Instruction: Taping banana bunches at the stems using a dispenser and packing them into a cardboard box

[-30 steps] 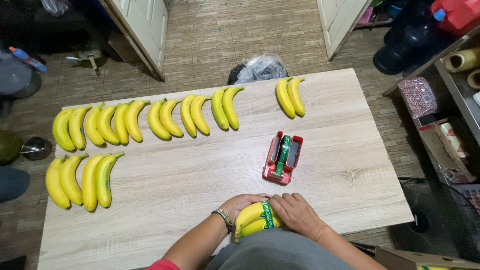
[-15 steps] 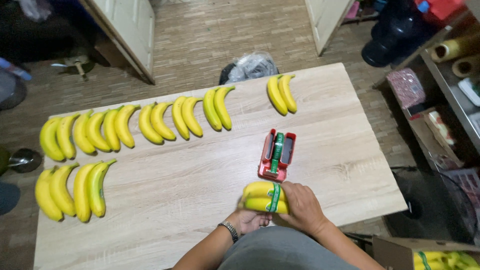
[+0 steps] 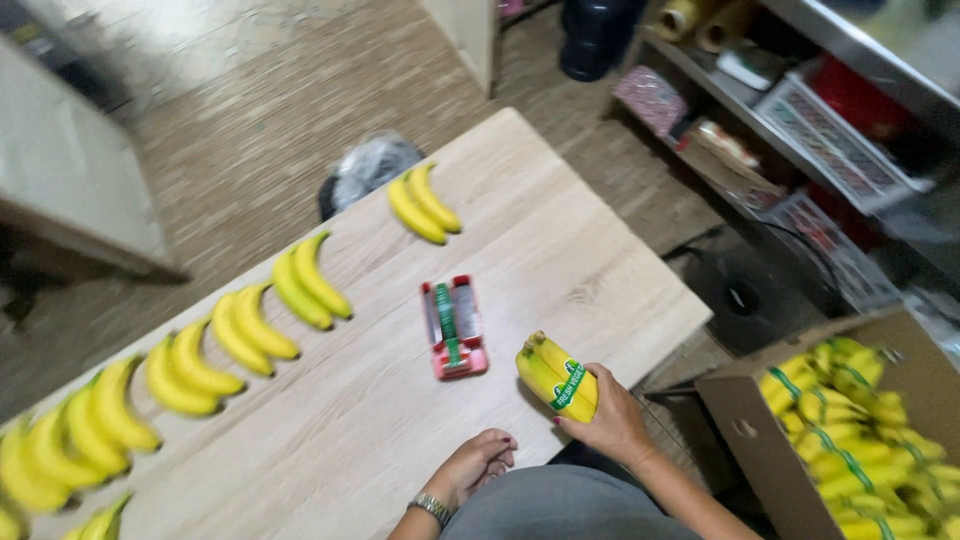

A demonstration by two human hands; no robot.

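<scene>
The right hand (image 3: pixel 610 425) is gripping a banded pair (image 3: pixel 556 375) of bananas, fingers closing around its lower end, so the pair is sticking out up and to the left of the palm, over the table (image 3: pixel 560 250) near its edge. A green band is going around the pair just above the fingers. The left hand (image 3: pixel 480 465) is holding nothing; it is lying loosely on the table, fingers half curled, a short way to the left of the right hand, with a metal watch (image 3: pixel 432 508) on the wrist. Just beyond the pair, further from the right hand, a red tape tool (image 3: pixel 453 327) with green tape is lying flat, close to the bananas but apart from them. Far past the tool, one loose pair (image 3: pixel 424 204) is lying near the far edge, and a row of pairs (image 3: pixel 230 335) is running away to the left of both hands. The table is light wood. To the right of the right hand, below the table, an open carton (image 3: pixel 740 430) is holding many banded bunches (image 3: pixel 860 425). Behind it, shelves (image 3: pixel 800 130) with baskets and rolls are standing on the wooden floor, and a dark bag (image 3: pixel 365 170) is lying beyond the table.
</scene>
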